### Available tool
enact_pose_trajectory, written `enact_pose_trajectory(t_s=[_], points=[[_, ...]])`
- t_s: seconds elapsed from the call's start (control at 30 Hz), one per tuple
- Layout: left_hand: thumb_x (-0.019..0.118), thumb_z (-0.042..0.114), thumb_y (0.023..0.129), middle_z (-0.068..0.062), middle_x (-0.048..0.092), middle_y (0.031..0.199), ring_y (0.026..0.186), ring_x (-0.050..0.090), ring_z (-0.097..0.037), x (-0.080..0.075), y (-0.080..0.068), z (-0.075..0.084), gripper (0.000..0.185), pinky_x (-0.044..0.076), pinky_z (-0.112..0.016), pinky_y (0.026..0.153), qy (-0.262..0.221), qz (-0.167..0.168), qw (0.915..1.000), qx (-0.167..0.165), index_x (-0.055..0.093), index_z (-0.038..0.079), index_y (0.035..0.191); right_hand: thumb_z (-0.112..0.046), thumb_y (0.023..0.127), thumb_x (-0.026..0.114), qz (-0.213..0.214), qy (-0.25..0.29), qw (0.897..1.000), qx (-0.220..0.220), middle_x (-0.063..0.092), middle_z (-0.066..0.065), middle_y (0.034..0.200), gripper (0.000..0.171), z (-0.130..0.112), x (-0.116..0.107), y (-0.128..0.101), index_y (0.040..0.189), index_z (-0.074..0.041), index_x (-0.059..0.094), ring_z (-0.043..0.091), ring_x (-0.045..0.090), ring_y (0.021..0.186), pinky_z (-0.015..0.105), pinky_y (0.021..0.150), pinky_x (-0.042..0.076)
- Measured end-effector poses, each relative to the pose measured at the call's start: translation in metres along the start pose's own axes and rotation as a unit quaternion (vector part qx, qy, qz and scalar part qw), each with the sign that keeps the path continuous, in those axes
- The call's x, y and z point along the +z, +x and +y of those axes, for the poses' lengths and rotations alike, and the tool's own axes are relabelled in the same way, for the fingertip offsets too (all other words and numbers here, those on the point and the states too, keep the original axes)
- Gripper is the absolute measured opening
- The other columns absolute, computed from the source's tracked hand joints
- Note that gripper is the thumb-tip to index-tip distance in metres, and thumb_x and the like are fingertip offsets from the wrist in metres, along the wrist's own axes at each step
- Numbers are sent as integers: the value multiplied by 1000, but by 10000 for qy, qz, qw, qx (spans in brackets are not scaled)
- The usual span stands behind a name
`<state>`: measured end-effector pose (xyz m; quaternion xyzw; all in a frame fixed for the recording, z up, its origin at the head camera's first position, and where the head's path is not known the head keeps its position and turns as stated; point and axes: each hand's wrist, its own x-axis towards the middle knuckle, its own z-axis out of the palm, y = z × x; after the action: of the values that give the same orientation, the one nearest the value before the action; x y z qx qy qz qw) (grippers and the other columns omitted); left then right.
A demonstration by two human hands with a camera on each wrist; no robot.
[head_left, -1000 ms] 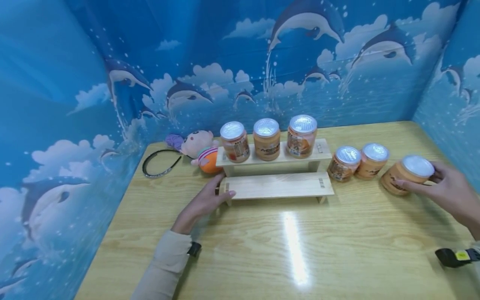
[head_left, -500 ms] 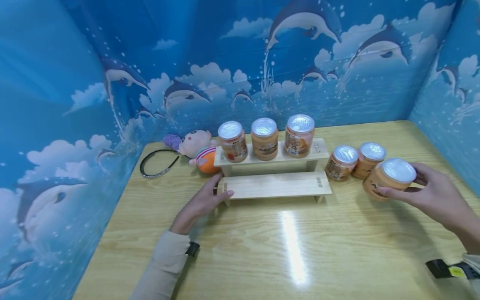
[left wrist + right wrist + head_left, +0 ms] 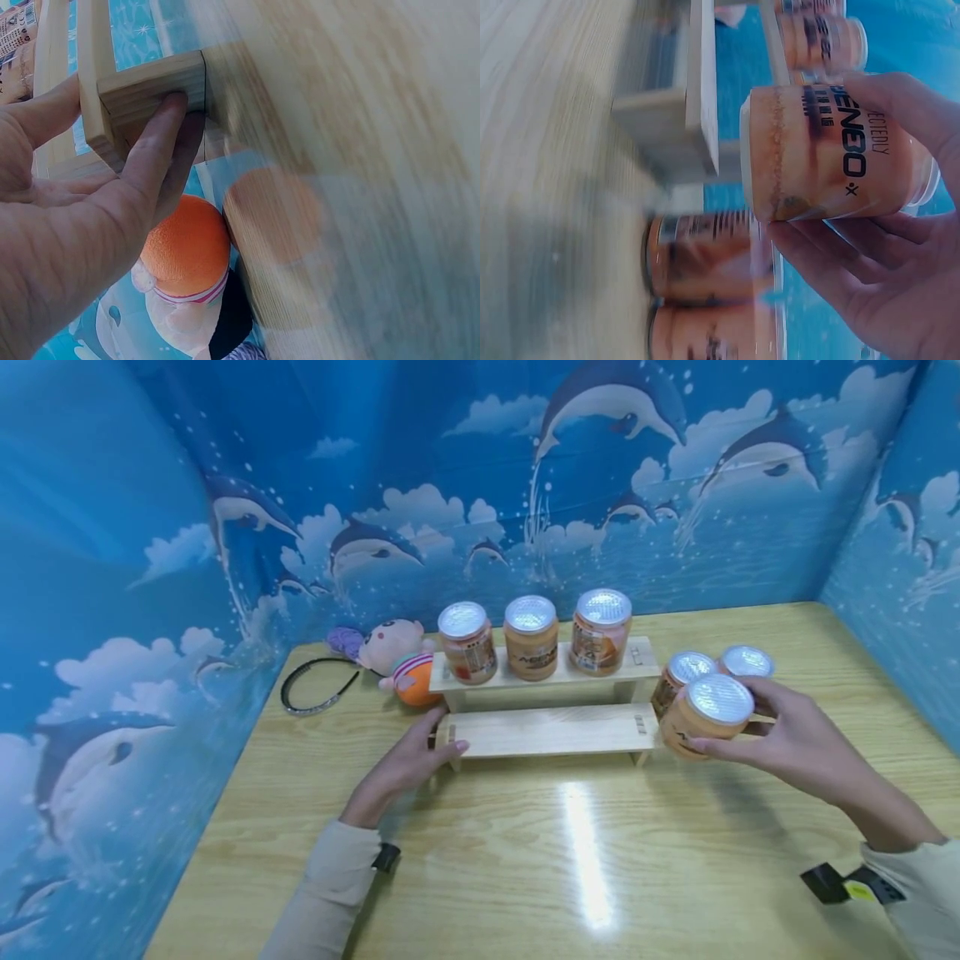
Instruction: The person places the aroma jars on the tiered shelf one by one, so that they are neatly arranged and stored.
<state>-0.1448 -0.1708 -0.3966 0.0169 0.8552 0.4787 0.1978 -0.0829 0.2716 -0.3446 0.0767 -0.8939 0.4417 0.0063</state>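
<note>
In the head view, the left hand point(image 3: 405, 768) grips the left end of the wooden stand point(image 3: 551, 731), its thumb on the lower shelf. The right hand point(image 3: 802, 747) grasps an orange jar point(image 3: 697, 722) near the stand's right end, before two similar jars point(image 3: 686, 668). Three more jars point(image 3: 532, 652) stand on the stand's upper shelf; left of it lie a plush doll point(image 3: 405, 664) and a headband point(image 3: 315, 706). In the left wrist view, fingertips press the stand's leg. In the right wrist view, thumb and fingers clasp the orange jar, raised off the table point(image 3: 555, 187) beside the stand.

Three jars point(image 3: 532, 652) on the stand point(image 3: 551, 732), doll point(image 3: 414, 681) left
</note>
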Motion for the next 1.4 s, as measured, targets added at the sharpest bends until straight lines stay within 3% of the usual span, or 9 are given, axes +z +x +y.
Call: enact_pose_trajectory(t_s=[0.1, 0.17, 0.27, 0.33, 0.47, 0.57, 0.87, 1.1, 1.4], points=[[67, 29, 99, -9, 31, 163, 147, 32, -35, -1, 0, -1, 77, 27, -57, 119, 1, -17, 10000, 32, 24, 21, 162, -17, 81, 88, -170, 42, 9994, -289, 56, 22, 131, 85, -9, 11, 10, 149, 4, 42, -3, 58, 100, 12, 74, 53], [67, 29, 99, -9, 31, 163, 147, 32, -35, -1, 0, -1, 77, 27, -57, 119, -12, -39, 9999, 99, 24, 20, 162, -15, 80, 89, -286, 78, 9984, -487, 57, 23, 130, 83, -14, 21, 17, 147, 6, 44, 10, 61, 107, 10, 78, 51], [67, 28, 100, -10, 31, 163, 147, 32, -35, -1, 1, -2, 76, 27, -56, 119, -36, -53, 9998, 167, 24, 20, 162, -18, 78, 90, -475, 87, 9966, -661, 59, 21, 127, 78, -24, 35, 27, 140, 5, 50, 31, 63, 111, 15, 82, 52], [67, 28, 100, -10, 30, 164, 147, 31, -35, 0, 1, -3, 76, 26, -56, 119, -30, -60, 9998, 201, 24, 19, 162, -20, 78, 91, -630, 107, 9954, -712, 60, 20, 127, 77, -30, 43, 32, 139, 5, 51, 36, 62, 114, 22, 86, 54], [67, 29, 99, -10, 27, 165, 149, 27, -35, 0, 2, -3, 77, 24, -57, 120, 39, -46, 9998, 197, 24, 19, 162, -22, 79, 90, -853, 122, 9922, -897, 63, 18, 126, 75, -41, 59, 42, 139, 3, 52, 34, 63, 113, 44, 87, 57], [67, 30, 99, -10, 25, 166, 150, 25, -35, 0, 1, -2, 78, 23, -57, 120, 37, -56, 9998, 211, 23, 19, 162, -24, 79, 90, -1016, 183, 9892, -1044, 64, 18, 127, 76, -49, 71, 50, 139, 4, 52, 34, 64, 112, 50, 87, 57], [64, 28, 101, -11, 24, 166, 151, 23, -35, -1, 0, -4, 76, 22, -56, 121, 27, -102, 9995, 283, 22, 16, 163, -21, 73, 94, -1332, 666, 9784, -1434, 65, 16, 124, 77, -66, 112, 72, 136, 2, 56, 31, 65, 111, 47, 94, 56], [64, 26, 101, -12, 24, 166, 151, 22, -35, -2, 1, -3, 74, 19, -55, 122, -9, -117, 9997, 226, 23, 16, 162, -23, 74, 93, -1585, 903, 9738, -1356, 64, 15, 126, 79, -75, 134, 82, 137, 2, 53, 29, 63, 114, 46, 98, 54], [62, 23, 102, -12, 24, 166, 149, 27, -35, -3, 2, -5, 71, 25, -55, 120, -97, -153, 9994, 286, 24, 18, 162, -20, 72, 93, -1508, 822, 9730, -1543, 64, 14, 129, 81, -87, 157, 92, 139, 1, 53, 27, 63, 116, 44, 99, 53]])
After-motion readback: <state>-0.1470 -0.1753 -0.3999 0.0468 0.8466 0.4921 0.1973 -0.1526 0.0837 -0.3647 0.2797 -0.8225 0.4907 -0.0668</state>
